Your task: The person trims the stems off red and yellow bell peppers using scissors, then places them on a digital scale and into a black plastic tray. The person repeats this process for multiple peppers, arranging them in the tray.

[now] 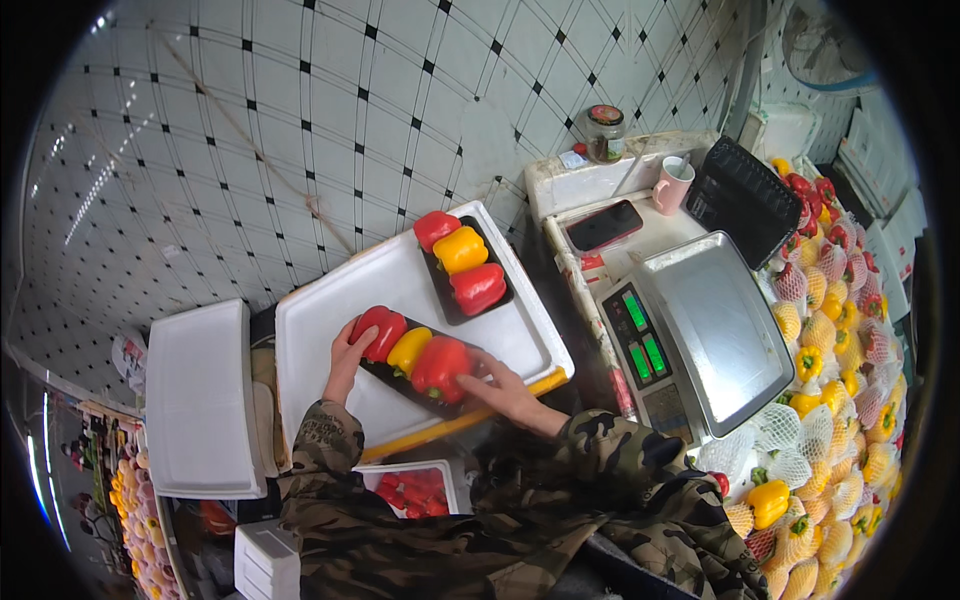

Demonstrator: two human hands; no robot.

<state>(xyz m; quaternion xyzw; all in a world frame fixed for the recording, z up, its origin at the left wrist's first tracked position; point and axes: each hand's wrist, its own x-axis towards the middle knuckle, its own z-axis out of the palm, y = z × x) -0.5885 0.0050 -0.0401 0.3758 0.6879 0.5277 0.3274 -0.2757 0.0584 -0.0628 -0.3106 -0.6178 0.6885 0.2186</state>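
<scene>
Before me a black tray (422,398) holds a red bell pepper (384,331), a yellow bell pepper (410,349) and a larger red bell pepper (441,367) in a row. My left hand (347,354) grips the far-left red pepper, thumb on its top. My right hand (501,384) is against the right side of the larger red pepper, its thumb and fingers around that side. Behind them, a second black tray (454,308) holds two red peppers with a yellow one between them. Both trays rest on a white foam lid (315,315).
To the right stand a digital scale with a metal pan (718,330), a phone (604,226), a pink mug (673,184), a glass jar (604,135) and black trays (742,199). Net-wrapped peppers (821,337) fill the far right. A white foam box (201,405) is at left; red peppers (412,491) lie below.
</scene>
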